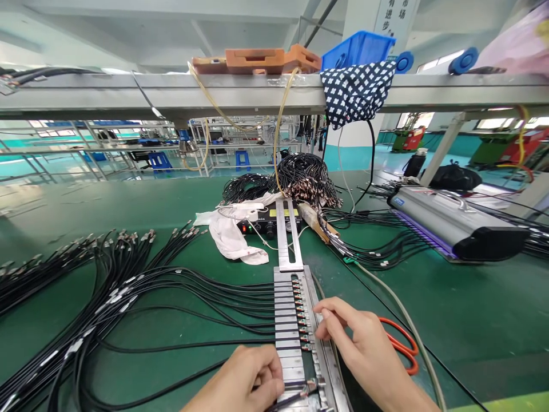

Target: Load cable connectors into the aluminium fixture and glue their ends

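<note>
**Head view: two hands at a clamping fixture on a green tabletop**

Head camera, looking forward and down. A slotted metal fixture [288, 320] lies at the middle of the tabletop's near edge, its long axis running away from the viewer. The left hand [244, 380] sits at the fixture's near end, fingers curled shut, pinching a black cable [295, 390] that crosses the last slot. The right hand [360, 343] lies just right of the fixture, fingers half-extended and holding nothing, fingertips touching the fixture's right side. Clamped cables [171, 297] fan out from the slots toward the left edge. Orange-handled scissors [403, 346] lie partly under the right hand. Beyond the fixture, toward the far edge, a flat metal bar [286, 229] lies across a black control box [266, 223], beside a white cloth [231, 234] and coiled cable bundles [300, 177]. A grey machine housing [454, 223] stands near the right edge. On the overhead shelf rest a blue crate [355, 48] and a dotted cloth [355, 91].
</note>
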The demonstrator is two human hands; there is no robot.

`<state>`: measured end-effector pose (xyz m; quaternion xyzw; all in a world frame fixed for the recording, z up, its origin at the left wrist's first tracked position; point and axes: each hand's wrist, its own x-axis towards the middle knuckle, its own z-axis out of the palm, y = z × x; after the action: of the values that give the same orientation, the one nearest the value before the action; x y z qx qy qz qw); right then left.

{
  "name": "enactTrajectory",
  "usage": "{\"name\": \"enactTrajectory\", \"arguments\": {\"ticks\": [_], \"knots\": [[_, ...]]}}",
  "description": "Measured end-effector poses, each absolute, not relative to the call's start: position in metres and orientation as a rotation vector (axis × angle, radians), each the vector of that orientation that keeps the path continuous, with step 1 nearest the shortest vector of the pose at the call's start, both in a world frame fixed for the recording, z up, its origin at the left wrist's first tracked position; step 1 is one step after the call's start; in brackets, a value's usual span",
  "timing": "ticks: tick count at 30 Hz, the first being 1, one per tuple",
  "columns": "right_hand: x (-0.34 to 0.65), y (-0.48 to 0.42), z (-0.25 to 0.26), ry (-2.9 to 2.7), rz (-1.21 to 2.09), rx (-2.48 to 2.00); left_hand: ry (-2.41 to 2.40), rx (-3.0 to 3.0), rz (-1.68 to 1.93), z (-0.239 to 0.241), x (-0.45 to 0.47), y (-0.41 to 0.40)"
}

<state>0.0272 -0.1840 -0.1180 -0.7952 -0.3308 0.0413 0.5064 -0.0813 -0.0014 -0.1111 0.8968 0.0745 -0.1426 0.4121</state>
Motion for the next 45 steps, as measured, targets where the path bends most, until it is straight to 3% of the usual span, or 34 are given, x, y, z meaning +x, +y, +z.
{"name": "enactTrajectory", "arguments": {"ticks": [5,14,21,34,45], "knots": [[0.028,-0.185,-0.12,-0.803,0.094,-1.921,0.121,2.443,-0.151,-0.12,-0.077,0.004],[0.028,-0.185,-0.119,-0.808,0.104,-1.921,0.178,2.329,-0.338,-0.107,-0.078,-0.005],[0.028,-0.186,-0.12,-0.82,0.09,-1.917,0.053,2.516,-0.13,-0.128,-0.075,0.0],[0.027,-0.186,-0.121,-0.861,0.042,-1.931,-0.179,2.951,-0.14,-0.126,-0.076,-0.007],[0.02,-0.183,-0.125,-1.006,0.013,-1.924,-0.221,2.773,-0.022,-0.134,-0.072,-0.005]]}}
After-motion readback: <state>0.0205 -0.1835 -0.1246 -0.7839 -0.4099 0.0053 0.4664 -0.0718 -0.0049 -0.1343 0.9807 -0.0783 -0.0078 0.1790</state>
